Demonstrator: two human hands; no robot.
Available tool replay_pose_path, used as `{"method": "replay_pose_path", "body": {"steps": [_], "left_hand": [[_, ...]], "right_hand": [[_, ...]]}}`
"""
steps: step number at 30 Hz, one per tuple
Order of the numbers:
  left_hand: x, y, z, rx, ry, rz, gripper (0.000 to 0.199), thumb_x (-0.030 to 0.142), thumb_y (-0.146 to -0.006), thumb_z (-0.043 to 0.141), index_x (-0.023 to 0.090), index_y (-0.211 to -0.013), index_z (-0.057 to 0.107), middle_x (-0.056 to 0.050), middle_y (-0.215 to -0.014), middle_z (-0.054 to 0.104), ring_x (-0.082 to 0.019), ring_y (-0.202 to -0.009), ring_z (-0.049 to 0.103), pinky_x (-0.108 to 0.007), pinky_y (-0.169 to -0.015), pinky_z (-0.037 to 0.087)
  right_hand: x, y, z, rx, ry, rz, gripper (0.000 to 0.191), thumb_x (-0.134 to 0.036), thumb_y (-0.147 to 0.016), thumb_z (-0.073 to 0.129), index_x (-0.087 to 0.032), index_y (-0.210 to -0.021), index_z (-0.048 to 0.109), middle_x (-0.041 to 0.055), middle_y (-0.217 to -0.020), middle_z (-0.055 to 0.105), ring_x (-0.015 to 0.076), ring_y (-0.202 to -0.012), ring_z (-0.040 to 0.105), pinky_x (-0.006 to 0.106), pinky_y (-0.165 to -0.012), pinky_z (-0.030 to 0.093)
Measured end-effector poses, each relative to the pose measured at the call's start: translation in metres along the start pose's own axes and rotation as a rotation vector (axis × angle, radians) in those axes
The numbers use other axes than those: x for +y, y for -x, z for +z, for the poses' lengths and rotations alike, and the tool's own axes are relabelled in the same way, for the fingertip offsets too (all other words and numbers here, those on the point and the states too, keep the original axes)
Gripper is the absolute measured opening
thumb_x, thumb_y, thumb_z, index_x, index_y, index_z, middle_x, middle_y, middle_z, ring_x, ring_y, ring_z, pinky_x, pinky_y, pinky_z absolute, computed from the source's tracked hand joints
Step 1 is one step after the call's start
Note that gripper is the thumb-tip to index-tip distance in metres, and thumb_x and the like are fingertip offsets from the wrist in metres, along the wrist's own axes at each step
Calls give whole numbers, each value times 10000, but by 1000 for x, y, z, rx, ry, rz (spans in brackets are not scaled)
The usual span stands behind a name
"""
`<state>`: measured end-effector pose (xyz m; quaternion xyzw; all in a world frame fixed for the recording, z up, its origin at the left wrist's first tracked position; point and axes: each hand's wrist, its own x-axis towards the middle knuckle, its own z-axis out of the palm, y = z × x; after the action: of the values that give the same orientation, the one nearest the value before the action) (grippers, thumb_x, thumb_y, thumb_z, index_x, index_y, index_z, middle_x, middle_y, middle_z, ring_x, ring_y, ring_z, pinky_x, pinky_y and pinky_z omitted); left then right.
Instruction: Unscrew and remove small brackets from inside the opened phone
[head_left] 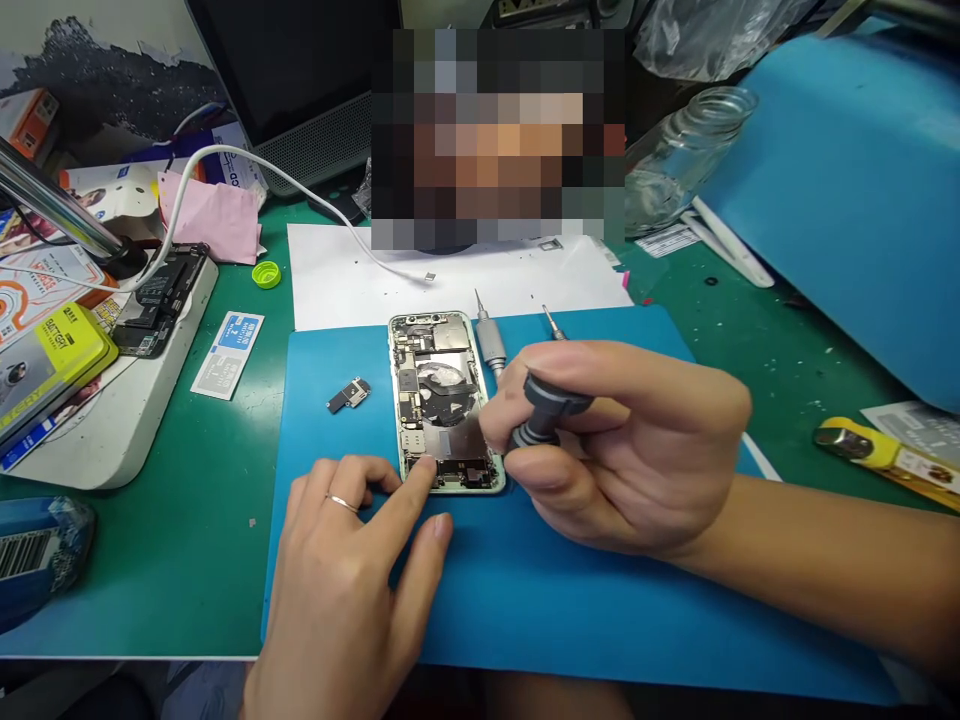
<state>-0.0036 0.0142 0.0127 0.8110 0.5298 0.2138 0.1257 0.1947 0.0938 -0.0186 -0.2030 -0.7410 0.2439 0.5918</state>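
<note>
Phone (450,435), its inner parts laid bare inside a pale frame, lies near the middle of my head view, flat on a blue mat (570,600) close to the mat's far edge. From my seat away from the bench, I see the left hand (341,560) reaching in from the near side, its index fingertip on the lower end of the phone. That hand grips nothing; its thumb stands apart from the index finger, and the others are bent (one of them wears a ring (342,502)).

I have the right hand (630,450) raised by the phone's right side, thumb and fingers closed around a dark grey tool (551,405). I cannot tell where its working end points, since the fingers cover part of it. Just beyond that hand shows a thin metal tip (551,320), and I cannot make out which tool it belongs to.

Beside the phone's upper right edge rests a grey screwdriver (492,345), tip facing away from me. Left of the phone, apart from it on the mat, sits a small metal plate (349,395). Past the mat's far edge lies white paper (337,280), with the plug of a white cable (225,149) over it. Well off to the right, a yellow cutter (892,460) lies on the green desk (187,560).
</note>
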Motion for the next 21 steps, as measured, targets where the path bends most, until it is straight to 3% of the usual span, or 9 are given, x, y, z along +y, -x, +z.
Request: {"method": "replay_pose_path", "body": {"steps": [5, 11, 13, 18, 21], "left_hand": [[0, -1, -2, -19, 63, 24, 282, 222, -1068, 570, 203, -1295, 737, -33, -957, 624, -180, -850, 515, -356, -724, 372], [1, 0, -2, -44, 79, 56, 294, 239, -1074, 559, 185, -1302, 737, -24, -911, 631, -173, -810, 502, -356, -710, 362], [1, 0, -3, -45, 81, 61, 292, 241, -1077, 557, 183, -1303, 733, -21, -907, 633, -172, -812, 510, -354, -714, 363], [1, 2, -2, -44, 73, 57, 308, 264, -1085, 553, 164, -1341, 691, -15, -907, 643, -179, -825, 522, -358, -746, 368], [0, 2, 1, -5, 17, 35, 308, 266, -1088, 546, 140, -1335, 681, -15, -872, 622, -189, -807, 500, -361, -744, 356]], "right_hand": [[1, 0, -3, 14, 6, 12, 534, -270, -984, 715, -284, -1496, 561, 101, -1287, 747, 250, -1214, 743, 292, -833, 718], [-2, -5, -7, -54, 164, -35, 592, -468, -960, 726, -226, -1478, 568, 96, -1127, 789, 243, -1101, 792, 336, -1002, 677], [-3, -7, -6, -47, 152, -17, 555, -442, -955, 747, -234, -1441, 577, 79, -1102, 786, 226, -1062, 799, 302, -949, 684], [-5, -12, -1, -28, 86, 64, 401, -351, -959, 767, -260, -1321, 622, -9, -887, 721, 89, -667, 724, 146, -624, 611], [-5, -13, 0, -63, 90, 47, 454, -320, -995, 720, -255, -1423, 583, -8, -843, 699, 99, -660, 710, 173, -662, 622]]}}
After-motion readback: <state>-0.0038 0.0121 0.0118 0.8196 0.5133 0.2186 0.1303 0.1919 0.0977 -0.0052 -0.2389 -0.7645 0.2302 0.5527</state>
